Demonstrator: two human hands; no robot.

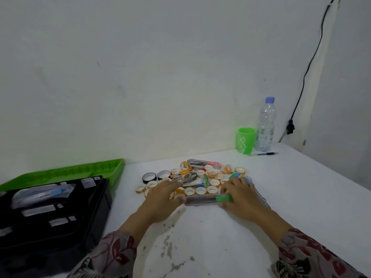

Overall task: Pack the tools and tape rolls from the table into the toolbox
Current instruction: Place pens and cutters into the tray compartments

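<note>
Far off to my right, a green plastic cup (246, 140) stands against the white wall (140, 67), just beside a clear water bottle (266, 125) with a pale blue cap. A black pen (264, 154) lies in front of them. A black cable (313, 57) runs down the corner to a plug (290, 126).

dim, flat light | soft blur | wide-angle bending at edges

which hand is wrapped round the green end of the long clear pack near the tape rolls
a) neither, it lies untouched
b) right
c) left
b: the right hand curls its fingers over the green end of the long clear pack, while the left hand lies flat at the other end.
</note>
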